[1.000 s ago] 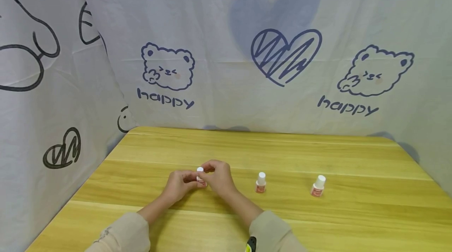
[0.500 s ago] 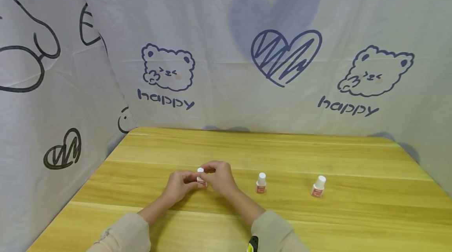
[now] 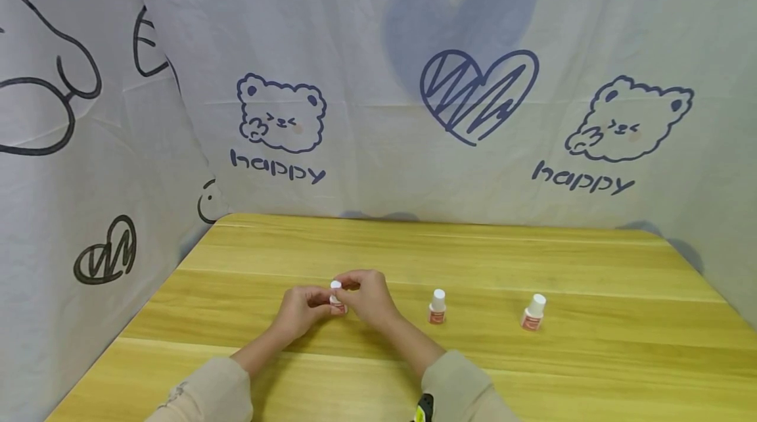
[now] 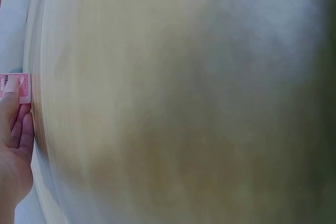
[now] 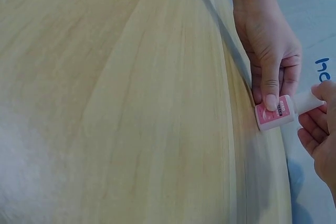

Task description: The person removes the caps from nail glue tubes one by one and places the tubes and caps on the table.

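Note:
A small white bottle (image 3: pixel 337 304) with a pink label and a tall white cap stands upright left of the table's middle. My left hand (image 3: pixel 298 311) pinches its body from the left, the thumb lying over the label in the right wrist view. From the right, my right hand (image 3: pixel 369 300) grips the white cap (image 5: pixel 307 102) between thumb and fingers. In the left wrist view the labelled bottle (image 4: pixel 24 90) shows at the left edge, under my thumb. The cap sits on the bottle's neck.
Two similar bottles stand to the right on the wooden table (image 3: pixel 296 382): a nearer bottle (image 3: pixel 437 307) and a farther bottle (image 3: pixel 533 313). White cloth (image 3: pixel 367 165) with printed bears and hearts hangs behind the table and along its left side.
Both hands stay at the same bottle with almost no shift. The two other bottles have not moved.

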Demonstrator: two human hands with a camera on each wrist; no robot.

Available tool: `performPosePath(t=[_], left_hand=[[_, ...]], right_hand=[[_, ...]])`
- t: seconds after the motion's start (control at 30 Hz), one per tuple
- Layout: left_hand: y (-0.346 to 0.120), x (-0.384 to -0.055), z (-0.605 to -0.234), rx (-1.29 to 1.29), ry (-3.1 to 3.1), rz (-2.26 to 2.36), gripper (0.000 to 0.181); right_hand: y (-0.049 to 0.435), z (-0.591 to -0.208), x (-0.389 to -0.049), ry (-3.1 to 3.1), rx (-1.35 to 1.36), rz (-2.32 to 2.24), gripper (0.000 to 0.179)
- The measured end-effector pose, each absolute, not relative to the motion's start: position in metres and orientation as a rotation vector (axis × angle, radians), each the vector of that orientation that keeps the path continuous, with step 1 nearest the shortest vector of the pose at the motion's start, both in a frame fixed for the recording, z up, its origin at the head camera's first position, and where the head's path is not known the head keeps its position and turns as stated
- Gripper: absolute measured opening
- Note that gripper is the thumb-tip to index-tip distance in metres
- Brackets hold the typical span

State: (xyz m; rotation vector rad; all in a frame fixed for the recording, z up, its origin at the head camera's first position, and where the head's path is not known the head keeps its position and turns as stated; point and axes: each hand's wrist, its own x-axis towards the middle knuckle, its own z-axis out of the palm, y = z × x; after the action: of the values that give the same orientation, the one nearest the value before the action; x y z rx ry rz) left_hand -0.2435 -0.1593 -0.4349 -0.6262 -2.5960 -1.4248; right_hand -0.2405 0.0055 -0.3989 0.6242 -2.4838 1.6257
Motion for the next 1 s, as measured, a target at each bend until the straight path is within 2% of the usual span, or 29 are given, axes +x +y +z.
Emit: performPosePath(t=[0.5, 1.0], left_hand=[[-0.1584, -0.2426, -0.4341, -0.617, -2.594, -1.372, 0.015], [-0.1593, -0.2432, -0.4337, -0.618, -2.625, -1.377, 0.018]], right_hand=[[-0.0020, -0.4061, -0.2380, -2.363, 0.508, 1.634, 0.009], [-0.0010, -0.4044, -0.2384, -2.407, 0.540, 1.576, 0.007]])
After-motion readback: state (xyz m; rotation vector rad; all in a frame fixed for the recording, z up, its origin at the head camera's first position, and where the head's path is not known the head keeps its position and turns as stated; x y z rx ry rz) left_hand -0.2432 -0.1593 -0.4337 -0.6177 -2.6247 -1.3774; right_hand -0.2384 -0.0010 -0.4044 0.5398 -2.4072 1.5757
